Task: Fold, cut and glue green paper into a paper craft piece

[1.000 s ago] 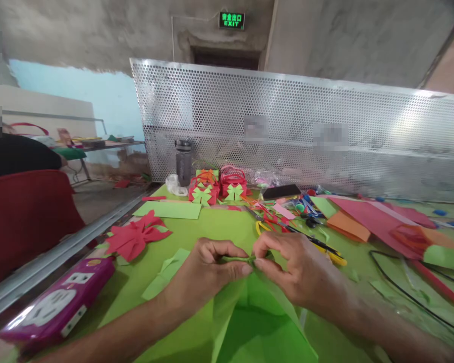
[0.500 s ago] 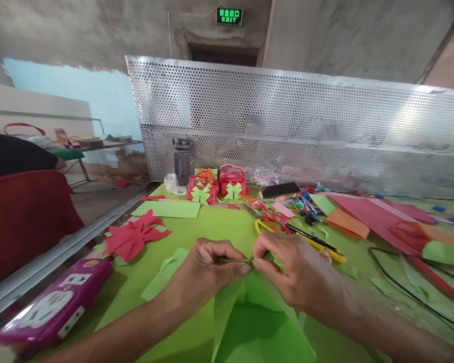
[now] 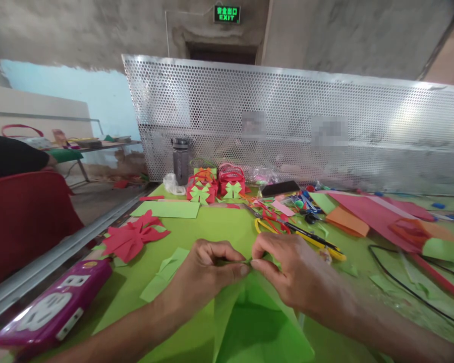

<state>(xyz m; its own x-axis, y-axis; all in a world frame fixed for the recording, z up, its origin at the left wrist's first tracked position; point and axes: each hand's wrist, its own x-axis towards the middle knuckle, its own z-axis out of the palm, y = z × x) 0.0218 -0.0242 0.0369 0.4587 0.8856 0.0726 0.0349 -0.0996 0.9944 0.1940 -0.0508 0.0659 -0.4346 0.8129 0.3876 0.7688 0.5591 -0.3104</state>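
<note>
A folded sheet of green paper [image 3: 265, 327] spreads down toward me from my fingertips. My left hand [image 3: 217, 264] pinches its gathered top edge between thumb and forefinger. Close beside it, my right hand [image 3: 282, 262] pinches the same narrow edge, and the two sets of fingertips almost touch. The exact fold between them is mostly hidden by the fingers. Left of my left hand lie light green paper pieces [image 3: 165, 275] and a red paper flower [image 3: 134, 236]. Just beyond my right hand are yellow-handled scissors [image 3: 259, 228] and a black pen [image 3: 312, 236].
Small red baskets with green bows [image 3: 232, 184] stand at the back beside a dark bottle [image 3: 180, 164]. A purple power strip [image 3: 56, 305] lies at left, a black cable [image 3: 395, 280] and coloured paper [image 3: 374, 219] at right. A perforated metal panel [image 3: 287, 101] closes off the far side.
Both hands keep their pinch on the green paper with barely any motion. The view has shifted slightly. The seated person's arm at far left has moved a little.
</note>
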